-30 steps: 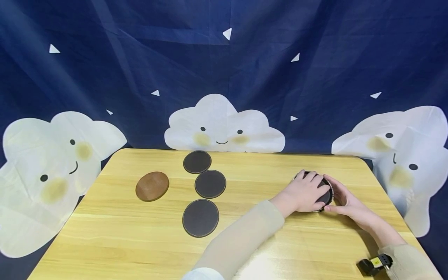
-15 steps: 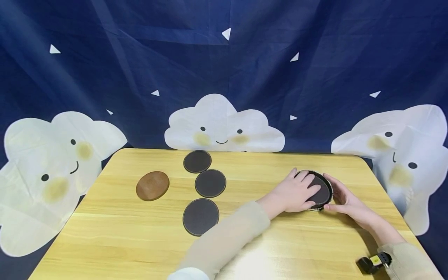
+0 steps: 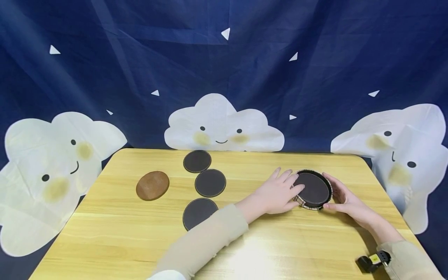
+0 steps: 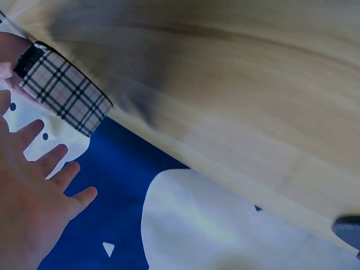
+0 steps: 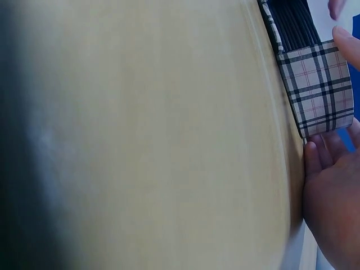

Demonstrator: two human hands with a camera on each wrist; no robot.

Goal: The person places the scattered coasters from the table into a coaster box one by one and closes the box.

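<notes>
A round plaid coaster holder stands at the right of the table, with a black coaster lying inside it. The right wrist view shows a stack of black edges through the gap in its plaid wall. My right hand curves around the holder's right side, thumb toward the front, and grips it. At the holder's left rim is my left hand, its fingers stretched out and holding nothing. In the left wrist view the left fingers are spread.
Left of centre, three black coasters form a rough column on the wooden table; the left sleeve overlaps the nearest one. A brown round coaster lies farther left. A blue cloud-patterned cloth hangs behind the table.
My left hand has drawn back leftward from over the holder to its left rim, uncovering the black coaster inside. The right hand stays around the holder.
</notes>
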